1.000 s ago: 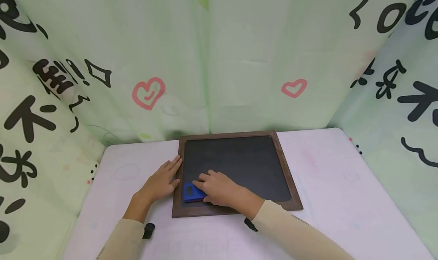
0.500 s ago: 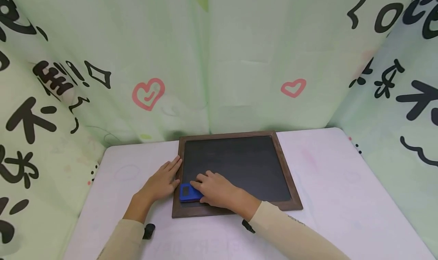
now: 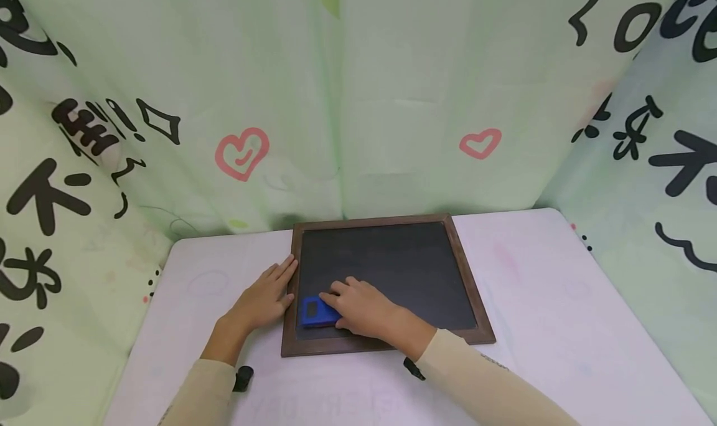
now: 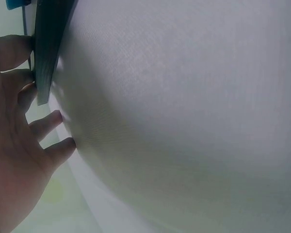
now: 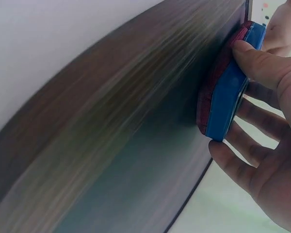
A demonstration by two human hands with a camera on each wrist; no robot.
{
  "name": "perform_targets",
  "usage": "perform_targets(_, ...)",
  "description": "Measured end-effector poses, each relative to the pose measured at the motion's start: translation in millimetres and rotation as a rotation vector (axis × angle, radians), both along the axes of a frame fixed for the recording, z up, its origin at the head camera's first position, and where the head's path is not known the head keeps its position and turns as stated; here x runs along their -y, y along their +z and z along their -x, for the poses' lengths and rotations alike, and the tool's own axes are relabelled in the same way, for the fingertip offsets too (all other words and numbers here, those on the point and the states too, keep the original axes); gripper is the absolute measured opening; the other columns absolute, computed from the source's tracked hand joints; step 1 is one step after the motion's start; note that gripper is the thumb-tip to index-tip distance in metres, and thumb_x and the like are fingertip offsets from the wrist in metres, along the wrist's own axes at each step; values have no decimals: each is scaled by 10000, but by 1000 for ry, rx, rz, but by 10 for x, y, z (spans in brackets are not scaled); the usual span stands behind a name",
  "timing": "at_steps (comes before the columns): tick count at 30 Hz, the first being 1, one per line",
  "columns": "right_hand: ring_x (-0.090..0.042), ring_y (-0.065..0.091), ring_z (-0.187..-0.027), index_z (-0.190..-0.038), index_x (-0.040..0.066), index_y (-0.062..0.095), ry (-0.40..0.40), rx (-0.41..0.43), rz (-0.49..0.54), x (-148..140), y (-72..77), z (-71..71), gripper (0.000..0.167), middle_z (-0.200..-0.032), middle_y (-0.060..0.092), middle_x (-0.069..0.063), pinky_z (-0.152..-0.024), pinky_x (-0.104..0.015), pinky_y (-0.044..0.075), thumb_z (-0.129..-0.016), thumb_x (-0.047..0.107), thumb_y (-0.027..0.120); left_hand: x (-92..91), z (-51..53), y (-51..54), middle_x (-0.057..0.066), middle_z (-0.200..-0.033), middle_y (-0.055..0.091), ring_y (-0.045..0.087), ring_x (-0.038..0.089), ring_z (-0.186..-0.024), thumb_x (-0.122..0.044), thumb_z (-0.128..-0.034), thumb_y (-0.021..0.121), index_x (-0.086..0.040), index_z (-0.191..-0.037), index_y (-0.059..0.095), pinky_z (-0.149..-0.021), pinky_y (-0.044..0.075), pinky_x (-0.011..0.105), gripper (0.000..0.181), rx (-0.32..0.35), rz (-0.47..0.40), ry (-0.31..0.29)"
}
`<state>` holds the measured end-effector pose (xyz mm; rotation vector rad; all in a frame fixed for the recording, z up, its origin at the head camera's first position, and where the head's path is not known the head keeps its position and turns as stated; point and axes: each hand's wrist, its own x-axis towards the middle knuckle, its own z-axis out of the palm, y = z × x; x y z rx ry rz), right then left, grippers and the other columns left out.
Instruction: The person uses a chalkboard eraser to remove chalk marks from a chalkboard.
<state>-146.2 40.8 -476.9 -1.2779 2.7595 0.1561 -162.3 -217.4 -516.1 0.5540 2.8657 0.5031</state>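
Observation:
A chalkboard (image 3: 386,276) with a brown wooden frame lies flat on the table. My right hand (image 3: 364,307) grips a blue board eraser (image 3: 313,312) near the board's lower left corner. In the right wrist view the eraser (image 5: 228,92) shows a dark red felt pad against the board, with the thumb on one side and the fingers on the other. My left hand (image 3: 266,295) rests on the left side of the frame with its fingers extended. The left wrist view shows the left hand (image 4: 14,121) at the frame's edge (image 4: 51,53), some fingertips touching the tabletop.
The table has a pale pinkish-white cover (image 3: 538,301). Green-white curtains (image 3: 392,102) with black characters and red hearts hang behind it and along both sides. A dark wrist-worn piece (image 3: 243,378) shows beside the left sleeve.
My right hand slid the eraser slightly left along the board, then back right and a little away from me. The left hand and the board stayed in place.

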Motion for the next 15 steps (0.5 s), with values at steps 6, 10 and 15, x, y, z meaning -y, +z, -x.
perform_targets(6,-224,607,-1144,-1511,183,555,-62,57,58,-238,-12,40,632,-1379,625,-35,-940,-339,583,-948,391,754,15,4,-21,110,-1732,191,276,466,-1537,-225,-1039,559,-70,-1651,227,-1197,337,635,714,-8,9,-10)
perform_targets(10,-236,605,-1115,-1499,165,570,-98,72,98,-431,-40,65,633,-1368,632,-54,-929,-363,584,-935,368,773,13,-2,5,123,-1728,195,274,474,-1535,-217,-1039,557,-56,-1647,232,-1196,335,639,708,-6,1,-15)
perform_targets(15,-249,607,-1099,-1482,136,587,-160,89,150,-696,-71,98,637,-1346,642,-87,-937,-386,586,-918,348,795,0,-7,29,129,-1728,193,273,479,-1533,-202,-1041,563,-53,-1646,231,-1191,335,647,707,-4,1,-13)
